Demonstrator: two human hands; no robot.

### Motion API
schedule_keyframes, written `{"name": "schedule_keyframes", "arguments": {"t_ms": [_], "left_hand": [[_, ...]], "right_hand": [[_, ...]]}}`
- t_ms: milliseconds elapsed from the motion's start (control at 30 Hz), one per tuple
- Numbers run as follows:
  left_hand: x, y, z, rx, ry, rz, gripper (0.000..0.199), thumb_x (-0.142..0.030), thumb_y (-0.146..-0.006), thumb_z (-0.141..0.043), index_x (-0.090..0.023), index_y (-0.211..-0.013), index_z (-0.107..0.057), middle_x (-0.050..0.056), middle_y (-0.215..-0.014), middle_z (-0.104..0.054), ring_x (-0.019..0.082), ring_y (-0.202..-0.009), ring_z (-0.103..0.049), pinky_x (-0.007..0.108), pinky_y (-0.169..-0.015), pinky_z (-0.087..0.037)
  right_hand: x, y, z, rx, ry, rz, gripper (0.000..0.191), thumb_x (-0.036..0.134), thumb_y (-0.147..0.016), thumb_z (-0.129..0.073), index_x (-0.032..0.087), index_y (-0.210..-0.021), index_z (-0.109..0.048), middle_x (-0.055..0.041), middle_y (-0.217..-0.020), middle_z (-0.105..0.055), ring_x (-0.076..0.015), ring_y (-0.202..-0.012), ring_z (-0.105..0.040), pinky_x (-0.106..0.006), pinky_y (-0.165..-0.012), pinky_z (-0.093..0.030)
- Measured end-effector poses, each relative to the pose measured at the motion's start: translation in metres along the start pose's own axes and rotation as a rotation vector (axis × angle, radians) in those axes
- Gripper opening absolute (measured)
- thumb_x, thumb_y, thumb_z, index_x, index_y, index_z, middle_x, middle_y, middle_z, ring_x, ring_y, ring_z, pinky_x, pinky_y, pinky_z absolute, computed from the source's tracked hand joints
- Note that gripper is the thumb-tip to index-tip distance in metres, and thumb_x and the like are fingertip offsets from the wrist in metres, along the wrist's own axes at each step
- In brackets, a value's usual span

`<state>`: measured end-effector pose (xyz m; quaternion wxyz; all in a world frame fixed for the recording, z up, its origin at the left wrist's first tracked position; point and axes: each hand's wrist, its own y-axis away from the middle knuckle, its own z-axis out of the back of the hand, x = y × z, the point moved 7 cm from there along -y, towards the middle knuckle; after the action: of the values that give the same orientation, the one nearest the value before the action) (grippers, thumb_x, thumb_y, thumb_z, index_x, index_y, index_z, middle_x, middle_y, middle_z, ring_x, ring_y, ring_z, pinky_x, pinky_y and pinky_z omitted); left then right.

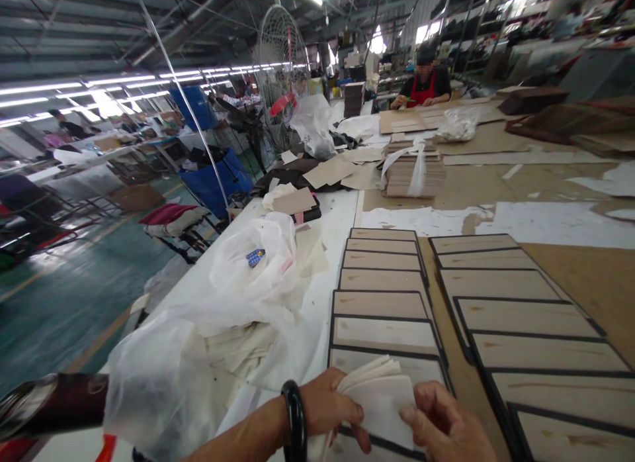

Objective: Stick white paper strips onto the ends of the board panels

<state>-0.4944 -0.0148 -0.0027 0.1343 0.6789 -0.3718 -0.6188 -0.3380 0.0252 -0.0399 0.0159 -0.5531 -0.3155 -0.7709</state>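
My left hand [332, 406], with a black bangle on the wrist, grips a small folded-over bundle of off-white sheets [380, 396]; I cannot tell whether they are cloth or paper. Fingers of my right hand [441, 422] pinch the right edge of the same bundle. Beneath both hands runs a row of overlapping beige panels with black edges [381, 333]. To its right a second row of such panels [540, 353] overlaps in the same way, some with brownish streaks.
On the left, a clear plastic bag [159, 376] holds more off-white pieces [243, 343]. Behind it lies another plastic bag [258, 257] with a small blue item. Farther back stand a tied stack of boards [414, 171] and a fan [282, 58]. A person in a red apron [424, 88] works across the table.
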Motion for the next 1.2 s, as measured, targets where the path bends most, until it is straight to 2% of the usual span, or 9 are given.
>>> {"name": "schedule_keyframes", "arguments": {"t_ms": [100, 300, 400, 533, 667, 867, 1000, 1100, 1200], "left_hand": [[0.010, -0.005, -0.002, 0.071, 0.076, 0.077, 0.024, -0.029, -0.054, -0.053, -0.010, -0.063, -0.065, 0.005, -0.060, -0.065, 0.007, -0.028, -0.035, 0.020, -0.025, -0.022], [0.023, -0.012, 0.003, 0.179, 0.155, 0.160, 0.023, -0.030, -0.056, -0.060, -0.011, -0.069, -0.066, 0.007, -0.073, -0.070, 0.007, -0.028, -0.040, 0.020, -0.024, -0.033], [0.022, -0.010, 0.008, 0.174, 0.151, 0.167, 0.017, -0.028, -0.053, -0.059, -0.013, -0.060, -0.064, 0.004, -0.067, -0.069, 0.007, -0.027, -0.039, 0.018, -0.022, -0.031], [0.020, -0.006, 0.013, 0.151, 0.101, 0.174, 0.017, -0.027, -0.054, -0.057, -0.012, -0.057, -0.063, 0.004, -0.066, -0.068, 0.006, -0.028, -0.037, 0.018, -0.023, -0.029], [0.019, -0.002, 0.019, 0.136, -0.045, 0.173, 0.012, -0.022, -0.053, -0.054, -0.014, -0.058, -0.061, 0.001, -0.064, -0.066, 0.008, -0.036, -0.042, 0.019, -0.029, -0.031], [0.019, 0.019, 0.051, -0.013, -0.319, 0.218, 0.019, -0.016, -0.051, -0.046, -0.018, -0.059, -0.063, -0.004, -0.054, -0.059, 0.009, -0.041, -0.041, 0.019, -0.035, -0.030], [0.020, 0.037, 0.072, -0.076, -0.425, 0.254, 0.032, -0.017, -0.053, -0.041, -0.020, -0.073, -0.065, -0.006, -0.052, -0.058, 0.010, -0.037, -0.039, 0.020, -0.035, -0.029], [0.018, 0.044, 0.093, -0.159, -0.576, 0.286, 0.024, -0.017, -0.051, -0.041, -0.019, -0.063, -0.061, -0.004, -0.052, -0.058, 0.012, -0.042, -0.045, 0.021, -0.039, -0.032], [0.005, 0.049, 0.116, -0.246, -0.582, 0.217, 0.016, -0.018, -0.050, -0.044, -0.018, -0.057, -0.058, -0.003, -0.054, -0.058, 0.012, -0.048, -0.047, 0.020, -0.045, -0.035]], "right_hand": [[0.004, -0.004, -0.002, -0.011, 0.039, -0.004, 0.038, 0.057, -0.073, -0.049, 0.023, -0.057, -0.039, 0.0063, -0.045, -0.045, -0.0106, -0.046, -0.043, -0.021, -0.047, -0.036], [0.007, -0.009, 0.010, -0.018, 0.179, 0.056, 0.034, 0.055, -0.078, -0.044, 0.023, -0.071, -0.054, 0.0059, -0.045, -0.048, -0.0116, -0.044, -0.047, -0.021, -0.048, -0.038], [0.014, -0.012, 0.015, -0.024, 0.170, 0.079, 0.034, 0.053, -0.078, -0.046, 0.022, -0.086, -0.060, 0.0056, -0.049, -0.051, -0.0127, -0.047, -0.049, -0.021, -0.049, -0.041], [0.024, -0.017, 0.012, 0.010, 0.101, 0.097, 0.034, 0.053, -0.074, -0.052, 0.022, -0.061, -0.057, 0.0037, -0.052, -0.052, -0.0123, -0.052, -0.050, -0.020, -0.049, -0.040], [0.013, -0.025, 0.019, -0.086, -0.075, -0.005, 0.036, 0.055, -0.068, -0.055, 0.021, -0.071, -0.065, 0.0016, -0.053, -0.058, -0.0136, -0.052, -0.053, -0.022, -0.047, -0.041], [0.011, -0.056, 0.031, -0.117, -0.104, -0.027, 0.034, 0.052, -0.063, -0.062, 0.018, -0.066, -0.062, 0.0012, -0.047, -0.057, -0.0109, -0.044, -0.048, -0.022, -0.043, -0.040], [0.012, -0.079, 0.034, -0.139, -0.142, -0.049, 0.034, 0.051, -0.060, -0.065, 0.020, -0.057, -0.052, 0.0035, -0.045, -0.053, -0.0092, -0.043, -0.046, -0.020, -0.042, -0.038], [0.008, -0.086, 0.034, -0.145, -0.089, -0.041, 0.036, 0.052, -0.059, -0.065, 0.021, -0.055, -0.046, 0.0050, -0.045, -0.049, -0.0102, -0.045, -0.048, -0.020, -0.042, -0.038], [0.002, -0.084, 0.034, -0.126, -0.073, -0.023, 0.040, 0.054, -0.060, -0.063, 0.023, -0.054, -0.039, 0.0065, -0.043, -0.044, -0.0099, -0.042, -0.044, -0.022, -0.041, -0.036]]}}
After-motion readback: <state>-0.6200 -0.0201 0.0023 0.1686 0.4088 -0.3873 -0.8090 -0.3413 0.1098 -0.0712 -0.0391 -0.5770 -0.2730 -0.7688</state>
